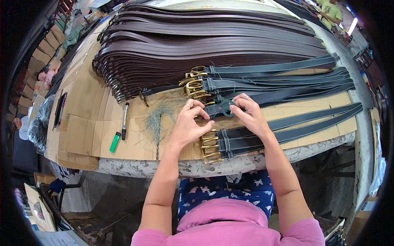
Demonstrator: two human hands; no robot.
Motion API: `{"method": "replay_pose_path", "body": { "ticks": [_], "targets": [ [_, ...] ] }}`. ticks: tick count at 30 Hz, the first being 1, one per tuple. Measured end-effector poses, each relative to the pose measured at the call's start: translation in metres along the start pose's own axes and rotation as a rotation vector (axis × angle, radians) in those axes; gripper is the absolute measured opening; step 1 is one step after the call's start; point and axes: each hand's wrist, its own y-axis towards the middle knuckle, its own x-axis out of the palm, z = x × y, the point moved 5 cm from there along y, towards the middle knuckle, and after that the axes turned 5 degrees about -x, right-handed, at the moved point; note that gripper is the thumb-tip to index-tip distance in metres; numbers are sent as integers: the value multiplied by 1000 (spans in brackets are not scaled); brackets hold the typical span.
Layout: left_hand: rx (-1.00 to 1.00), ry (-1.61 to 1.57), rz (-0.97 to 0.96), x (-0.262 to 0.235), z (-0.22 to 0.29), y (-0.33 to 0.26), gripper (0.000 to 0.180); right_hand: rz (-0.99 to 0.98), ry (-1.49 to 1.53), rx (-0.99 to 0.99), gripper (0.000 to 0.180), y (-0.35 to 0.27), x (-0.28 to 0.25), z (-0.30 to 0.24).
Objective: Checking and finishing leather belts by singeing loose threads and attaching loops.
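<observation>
Large stack of dark brown belts across the far tabletop: too many to count, apt to slide if bumped. Nearer, about six black belts with brass buckles; three more by the near edge, liable to slip off. One black belt end pinched by left hand and right hand around small green snips; risk of nicking stitching. One thread heap, one pen, one green marker.

A big stack of brown belts fills the far surface; left of the middle lie a black pen, a green lighter (near edge) and a tuft of thread trimmings.
</observation>
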Motion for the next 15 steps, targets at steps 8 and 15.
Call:
{"method": "replay_pose_path", "body": {
  "ticks": [8, 15],
  "targets": [
    [63, 149, 49, 11, 3, -3, 17, -35, -31, -41, 16, -6, 3, -5],
    [148, 330, 161, 18, 12, -8, 12, -26, -47, -47, 16, -6, 4, -7]
  ]
}}
